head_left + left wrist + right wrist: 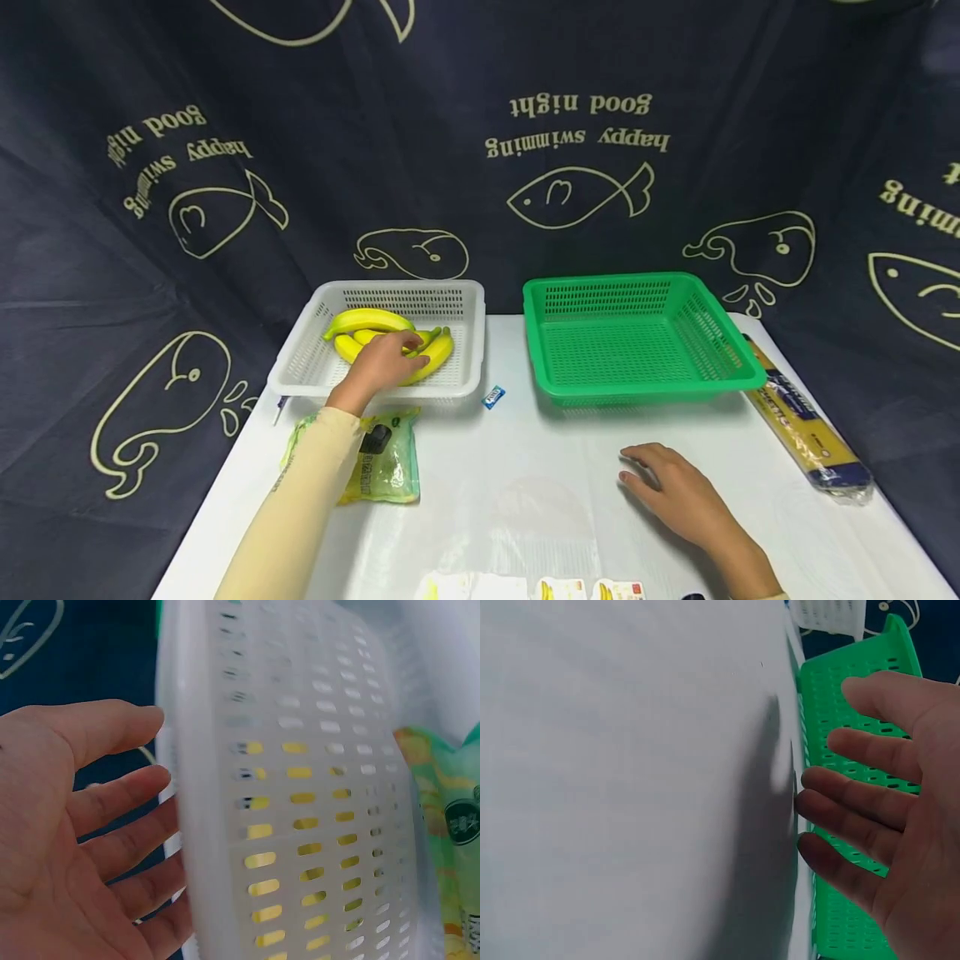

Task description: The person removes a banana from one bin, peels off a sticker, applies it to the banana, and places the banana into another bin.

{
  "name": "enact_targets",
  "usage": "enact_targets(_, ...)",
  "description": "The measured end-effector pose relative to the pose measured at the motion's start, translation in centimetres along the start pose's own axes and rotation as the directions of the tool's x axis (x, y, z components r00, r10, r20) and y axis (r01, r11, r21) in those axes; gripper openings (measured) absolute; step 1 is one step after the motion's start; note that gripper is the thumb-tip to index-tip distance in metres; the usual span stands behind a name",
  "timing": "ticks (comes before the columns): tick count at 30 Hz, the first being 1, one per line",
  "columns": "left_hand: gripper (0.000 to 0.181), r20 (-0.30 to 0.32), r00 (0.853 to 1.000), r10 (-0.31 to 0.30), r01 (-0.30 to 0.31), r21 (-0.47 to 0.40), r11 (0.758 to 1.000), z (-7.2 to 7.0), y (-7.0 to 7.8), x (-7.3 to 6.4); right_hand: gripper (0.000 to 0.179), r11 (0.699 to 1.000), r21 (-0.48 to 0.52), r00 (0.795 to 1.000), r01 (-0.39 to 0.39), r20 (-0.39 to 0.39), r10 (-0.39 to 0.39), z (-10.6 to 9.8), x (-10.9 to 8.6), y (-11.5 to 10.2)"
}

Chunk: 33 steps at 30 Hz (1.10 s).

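Note:
My left hand [386, 360] is over the white basket [300, 367], just above several yellow bananas [367, 319] in it. In the left wrist view, the left hand [90, 825] has its fingers spread and nothing between them. Yellow shows through the slots of the basket wall [199, 825]. Over the white table my right hand [675, 496] hovers in front of the green basket [600, 386], fingers loosely extended. The right wrist view shows the right hand [885, 802] holding nothing, with the green basket [832, 697] behind it.
A green-yellow plastic packet [393, 462] lies before the white basket, partly under the left forearm. A small blue packet [493, 397] sits between the baskets. Along the right table edge lies a long yellow-and-blue package [810, 425]. Banana-picture cards [558, 589] line the front edge.

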State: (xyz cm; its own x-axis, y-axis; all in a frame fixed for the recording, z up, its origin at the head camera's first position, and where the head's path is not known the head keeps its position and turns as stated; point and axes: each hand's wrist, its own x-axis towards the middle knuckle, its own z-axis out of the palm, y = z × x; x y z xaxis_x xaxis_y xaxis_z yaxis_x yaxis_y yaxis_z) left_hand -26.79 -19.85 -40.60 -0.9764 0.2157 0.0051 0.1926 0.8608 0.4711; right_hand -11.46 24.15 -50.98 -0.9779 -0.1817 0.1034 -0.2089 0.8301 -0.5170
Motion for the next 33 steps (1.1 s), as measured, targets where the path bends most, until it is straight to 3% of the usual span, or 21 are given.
enact_targets(6,0.048,0.068,0.997,-0.039,0.035,0.055,0.998,0.6,-0.4,1.8,0.036,1.000,0.000,1.000,-0.003,-0.006,0.003,0.2,-0.1,-0.1)
enact_targets(13,0.048,0.111,0.988,-0.105,0.099,0.062,0.993,1.4,-0.9,2.7,0.033,1.000,-0.003,1.000,0.002,-0.018,-0.002,0.3,-0.2,-0.1)
enact_targets(21,0.051,0.143,0.980,-0.141,0.124,0.119,0.985,2.2,-1.8,2.8,0.035,1.000,-0.008,1.000,0.009,-0.022,-0.010,0.3,-0.3,0.0)
enact_targets(33,0.036,0.153,0.978,-0.144,0.111,0.208,0.972,2.5,-1.7,2.8,0.045,0.996,-0.074,0.995,0.058,-0.076,-0.064,0.5,-0.3,0.0)
